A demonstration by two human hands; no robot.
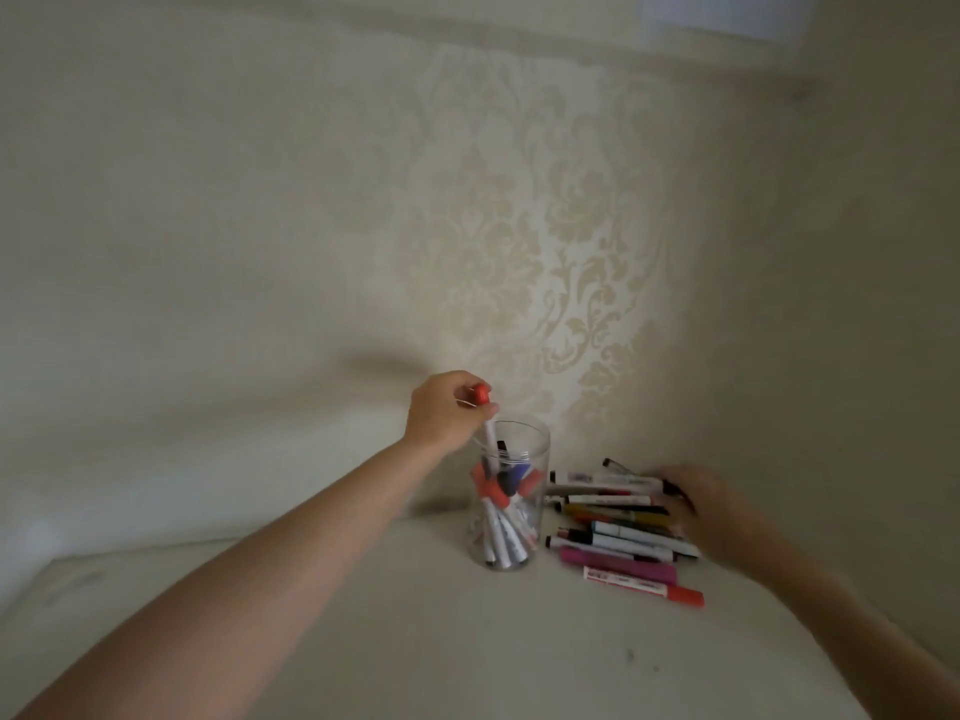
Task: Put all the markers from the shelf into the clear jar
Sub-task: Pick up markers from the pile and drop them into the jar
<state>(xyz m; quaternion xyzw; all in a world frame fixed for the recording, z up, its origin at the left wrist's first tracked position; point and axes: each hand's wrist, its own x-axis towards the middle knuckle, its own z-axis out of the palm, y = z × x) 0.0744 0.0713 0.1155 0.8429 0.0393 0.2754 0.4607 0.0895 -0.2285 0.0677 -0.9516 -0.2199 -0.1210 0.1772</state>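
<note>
Plastic markers are being moved from the shelf [363,641] into the clear jar [509,501], one held above its mouth.

Nearest, loose markers [623,532] lie in a pile on the shelf just right of the jar, a red-capped one [644,585] at the front; they are judged light, stiff and smooth, best pinched at mid-barrel or near the cap. The right hand [706,506] is blurred at the pile's far end, and its grip cannot be told. Farther back, the left hand [447,413] is closed on a red-capped marker [485,407] near its cap, tip lowered into the jar, which already holds several markers and is judged easily tipped.
</note>
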